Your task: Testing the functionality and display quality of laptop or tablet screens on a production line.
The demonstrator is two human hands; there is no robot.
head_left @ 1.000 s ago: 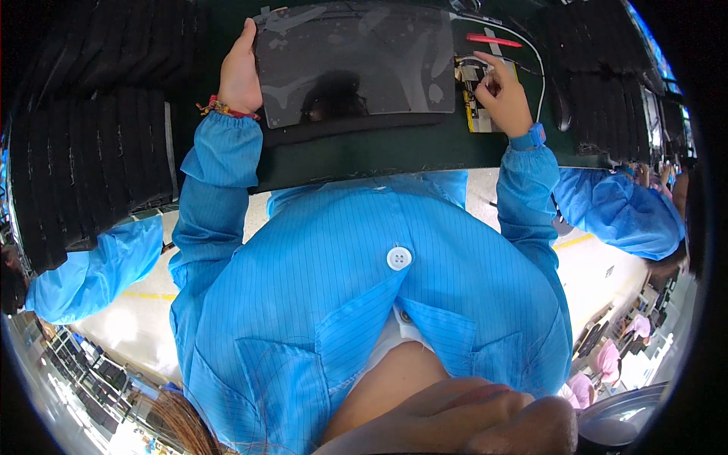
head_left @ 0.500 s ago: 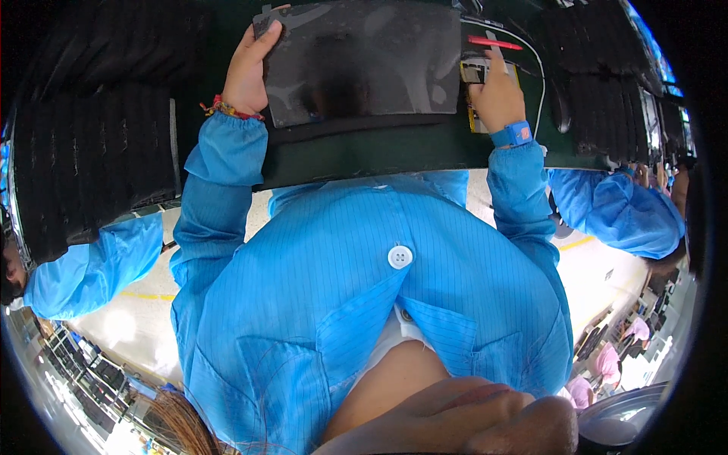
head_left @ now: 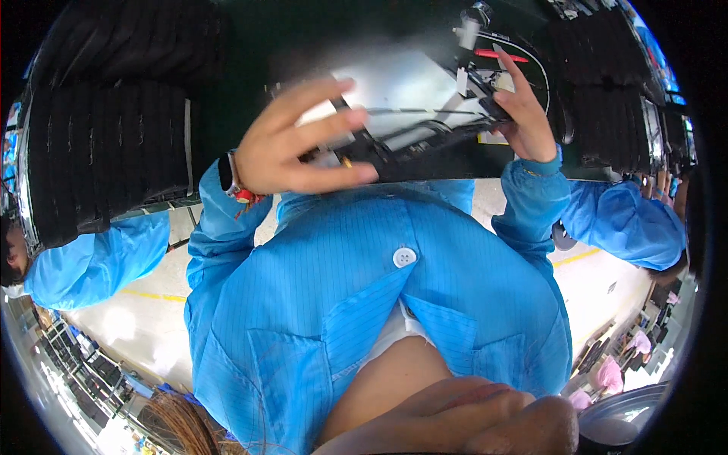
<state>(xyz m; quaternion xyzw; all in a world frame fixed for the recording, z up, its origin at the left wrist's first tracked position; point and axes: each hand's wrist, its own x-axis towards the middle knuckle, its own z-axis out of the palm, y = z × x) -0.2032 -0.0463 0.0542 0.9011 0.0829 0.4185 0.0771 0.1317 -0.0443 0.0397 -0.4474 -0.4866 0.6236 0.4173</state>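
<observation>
A flat screen panel (head_left: 402,83) is tilted over the dark green table in front of me, its silvery back with black strips and cables showing, partly blurred. My left hand (head_left: 299,144) lies over the left end of the panel, fingers spread apart and not wrapped round it. At the panel's right end, my right hand (head_left: 528,117) grips the edge, thumb on the near face and index finger stretched upward. Part of a yellow-edged item (head_left: 493,138) shows beneath the right hand.
A red pen (head_left: 500,55) and a white cable (head_left: 544,83) lie beyond my right hand. Rows of black padded slots stand at the left (head_left: 106,148) and right (head_left: 607,114). Blue-sleeved co-workers sit at the left (head_left: 98,262) and right (head_left: 618,220).
The panel has turned over from its dark face to its silvery back. My left hand has come inward and nearer, fingers spread. My right hand has moved from the yellow-edged item to the panel's edge.
</observation>
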